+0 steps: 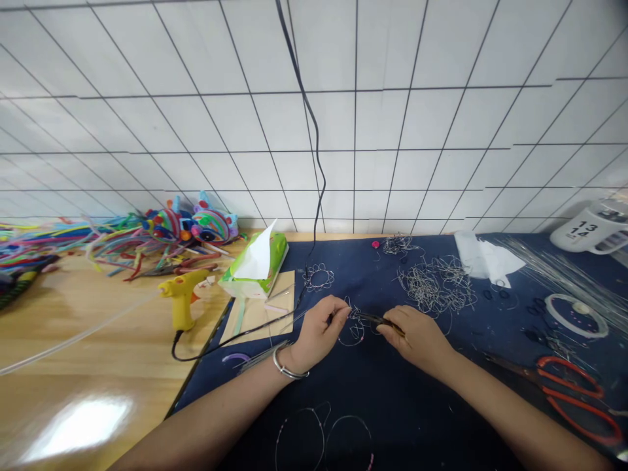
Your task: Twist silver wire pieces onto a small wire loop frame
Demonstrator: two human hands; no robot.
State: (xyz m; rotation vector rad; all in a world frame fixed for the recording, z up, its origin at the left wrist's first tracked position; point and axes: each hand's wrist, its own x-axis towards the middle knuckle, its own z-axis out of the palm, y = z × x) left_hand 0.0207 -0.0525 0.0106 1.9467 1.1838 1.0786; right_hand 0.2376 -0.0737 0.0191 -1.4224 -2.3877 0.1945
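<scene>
My left hand (321,330), with a silver bangle on its wrist, pinches the edge of a bent wire piece (354,325). Thin loops and a few pink beads show on that piece. Wrapped around dark pliers (392,324), my right hand (417,337) points their jaws left into the wire; whether the jaws grip it I cannot tell. Behind my left hand lies a flower-shaped wire ring (318,278). Two larger beaded wire loops (324,435) rest on the dark blue cloth (407,399) nearer to me.
A tangled wire heap (436,284) lies beyond my right hand. Orange-handled scissors (572,392), a white ring (576,316) and a mug (591,229) are on the right. Leftward are a tissue pack (258,265), a yellow glue gun (182,297) and colourful pipe cleaners (118,242).
</scene>
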